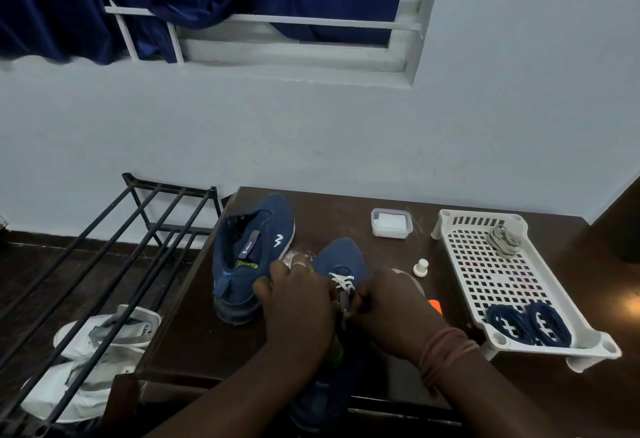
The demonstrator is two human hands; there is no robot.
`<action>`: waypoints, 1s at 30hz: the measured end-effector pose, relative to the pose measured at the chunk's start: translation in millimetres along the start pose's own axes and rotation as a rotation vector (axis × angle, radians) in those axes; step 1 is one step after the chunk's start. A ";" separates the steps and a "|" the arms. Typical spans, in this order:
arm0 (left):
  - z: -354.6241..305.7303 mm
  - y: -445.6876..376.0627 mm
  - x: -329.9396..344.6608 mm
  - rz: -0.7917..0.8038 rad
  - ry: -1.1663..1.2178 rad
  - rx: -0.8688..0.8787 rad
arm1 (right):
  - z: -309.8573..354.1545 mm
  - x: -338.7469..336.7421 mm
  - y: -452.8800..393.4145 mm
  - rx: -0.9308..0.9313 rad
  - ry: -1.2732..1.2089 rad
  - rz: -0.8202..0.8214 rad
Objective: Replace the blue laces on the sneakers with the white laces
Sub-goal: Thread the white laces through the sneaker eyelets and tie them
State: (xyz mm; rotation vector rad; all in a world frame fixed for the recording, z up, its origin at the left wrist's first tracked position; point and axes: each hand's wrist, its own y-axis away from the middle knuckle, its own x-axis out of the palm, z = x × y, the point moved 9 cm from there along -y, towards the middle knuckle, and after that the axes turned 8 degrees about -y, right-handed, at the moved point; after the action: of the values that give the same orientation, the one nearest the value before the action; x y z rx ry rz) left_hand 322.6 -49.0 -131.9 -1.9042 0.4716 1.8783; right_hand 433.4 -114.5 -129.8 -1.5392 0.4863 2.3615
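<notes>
- The left hand [294,302] is resting on the near blue sneaker [341,261], its fingers [301,264] curling over the shoe's left side; what they are pinching cannot be told, since the back of the hand is hiding the tips.
- The right hand [394,309] is sitting just right of the left fingers, its fingers curling in toward the lacing; whether they are pinching the lace cannot be told.
- The white lace [341,281] is crossing the front eyelets of that sneaker, lying between the two sets of fingers and touching them.
- The second blue sneaker [256,236] is standing on the bench [194,333] just beyond and left of the left fingers, showing no lace.
- Two coiled blue laces [528,323] are lying in the near end of a white perforated tray [485,271], well right of the right fingers.
- A bundled pale lace [504,240] is lying at the tray's far end.
- A small lidded box [391,222] is sitting beyond the right fingers, and a small white cap [420,267] is standing just right of them.
</notes>
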 end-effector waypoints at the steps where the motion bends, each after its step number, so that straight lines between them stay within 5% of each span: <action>1: 0.9 -0.3 0.8 0.004 0.009 -0.013 | -3.4 1.4 0.8 0.024 -0.026 0.014; 7: 3.2 3.3 4.7 0.041 0.137 -0.071 | -0.4 13.2 6.0 0.137 0.083 0.007; 17: 14.3 1.3 60.6 0.316 0.713 -0.341 | -25.7 27.9 -3.4 0.331 -0.422 -0.003; 30: 22.0 -0.7 40.2 0.161 0.417 -0.299 | -22.6 22.0 -1.6 0.294 -0.534 0.002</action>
State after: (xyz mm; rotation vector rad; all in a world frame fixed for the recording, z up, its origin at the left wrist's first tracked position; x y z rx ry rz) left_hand 305.4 -34.9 -171.9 -2.5466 0.5046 1.7198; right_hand 444.0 -121.6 -158.7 -0.7417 0.6588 2.4329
